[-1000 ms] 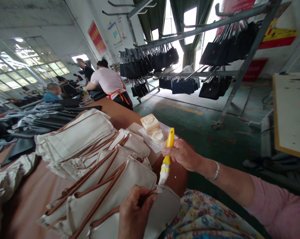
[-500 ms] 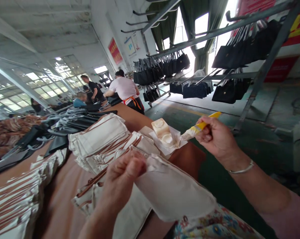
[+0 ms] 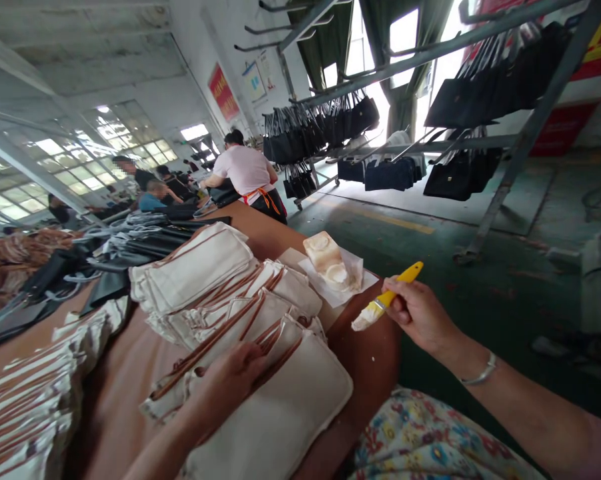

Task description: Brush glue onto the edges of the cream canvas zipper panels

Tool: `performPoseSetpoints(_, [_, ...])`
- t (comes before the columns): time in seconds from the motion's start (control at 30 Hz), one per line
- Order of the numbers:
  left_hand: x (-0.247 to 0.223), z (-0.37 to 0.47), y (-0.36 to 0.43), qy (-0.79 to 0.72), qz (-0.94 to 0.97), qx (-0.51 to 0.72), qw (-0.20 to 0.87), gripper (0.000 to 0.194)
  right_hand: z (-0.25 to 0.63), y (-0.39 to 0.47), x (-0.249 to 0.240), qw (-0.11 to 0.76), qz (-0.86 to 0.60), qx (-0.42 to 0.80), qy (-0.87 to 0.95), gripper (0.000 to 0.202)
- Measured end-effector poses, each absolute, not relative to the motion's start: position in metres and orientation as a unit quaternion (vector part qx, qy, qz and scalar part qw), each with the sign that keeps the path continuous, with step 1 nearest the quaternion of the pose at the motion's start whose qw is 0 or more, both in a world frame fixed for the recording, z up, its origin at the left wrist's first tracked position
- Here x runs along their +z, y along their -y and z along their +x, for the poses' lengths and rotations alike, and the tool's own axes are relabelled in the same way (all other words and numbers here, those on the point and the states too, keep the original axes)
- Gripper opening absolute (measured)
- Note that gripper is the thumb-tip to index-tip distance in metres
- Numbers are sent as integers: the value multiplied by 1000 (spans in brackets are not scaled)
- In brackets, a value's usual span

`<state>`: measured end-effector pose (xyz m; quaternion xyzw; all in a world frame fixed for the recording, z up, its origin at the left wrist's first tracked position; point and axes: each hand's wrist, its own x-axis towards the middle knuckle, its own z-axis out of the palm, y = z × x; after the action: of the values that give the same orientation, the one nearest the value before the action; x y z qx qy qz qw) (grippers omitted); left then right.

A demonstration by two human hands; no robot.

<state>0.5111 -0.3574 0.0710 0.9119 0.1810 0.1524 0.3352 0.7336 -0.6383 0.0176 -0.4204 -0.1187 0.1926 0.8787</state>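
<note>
My right hand (image 3: pixel 414 308) grips a yellow-handled brush (image 3: pixel 403 277), its pale, coated bristles pointing down and left over the table's edge. Resting on the near pile of cream pieces with brown trim (image 3: pixel 300 380) is my left hand (image 3: pixel 235 373), its fingers bent at the brown strips; whether they pinch one I cannot make out. Beyond the pile, a cream-coloured container (image 3: pixel 323 250) with a white-filled opening lies on white paper (image 3: pixel 360 265) near the table corner.
More cream pieces (image 3: pixel 193 267) are stacked behind, with a long row (image 3: pixel 45 387) at the left. Black bags (image 3: pixel 145 243) lie farther back on the brown table (image 3: pixel 115 380). A person (image 3: pixel 243 170) bends over its far end. A metal rack (image 3: pixel 510 180) holds bags at the right.
The cream piece that my left hand held up is now down on the pile, and that hand has lowered. My right hand has lowered with the brush, whose bristles have moved off the container.
</note>
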Motion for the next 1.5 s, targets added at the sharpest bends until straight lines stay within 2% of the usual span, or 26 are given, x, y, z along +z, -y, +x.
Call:
performPoseSetpoints(0.07, [50,516,375,-176,948,145,220,19,731,628,5,867,-454,184,97,27])
performPoseSetpoints(0.17, [30,526,404,-188,964,187,-23,25,730,618,-6,851,-486,177,96,31])
performPoseSetpoints(0.2, [25,530,412,-193,958,197,-72,26,730,615,-8,847,-491,177,103,31])
performPoseSetpoints(0.27, [16,540,423,-204,956,184,-103,26,730,609,-12,842,-499,172,116,32])
performPoseSetpoints(0.33, [8,549,427,-230,957,160,-70,26,730,603,-15,841,-501,163,120,33])
performPoseSetpoints(0.43, [2,561,424,-276,951,131,42,27,732,593,-12,840,-503,157,127,34])
performPoseSetpoints(0.57, [3,561,416,-235,955,95,154,24,731,583,-1,829,-508,160,170,35])
performPoseSetpoints(0.7, [8,550,419,-203,903,90,369,30,721,576,7,792,-535,176,235,33])
performPoseSetpoints(0.8, [11,542,428,-189,870,66,451,30,712,570,7,751,-556,185,303,31])
performPoseSetpoints(1.0, [13,534,437,-172,857,80,479,25,719,572,11,709,-617,88,329,32])
performPoseSetpoints(1.13, [12,529,443,-158,855,109,481,23,718,578,14,748,-579,144,291,30])
performPoseSetpoints(1.2, [11,526,447,-152,857,130,475,21,714,580,15,735,-574,172,318,30])
performPoseSetpoints(1.3, [8,522,451,-139,862,160,460,19,711,584,20,683,-607,126,385,29])
performPoseSetpoints(1.4, [3,519,451,-121,874,183,435,17,709,589,27,687,-610,67,390,30])
performPoseSetpoints(1.5, [-2,516,450,-101,883,214,405,14,703,591,29,680,-603,80,409,29])
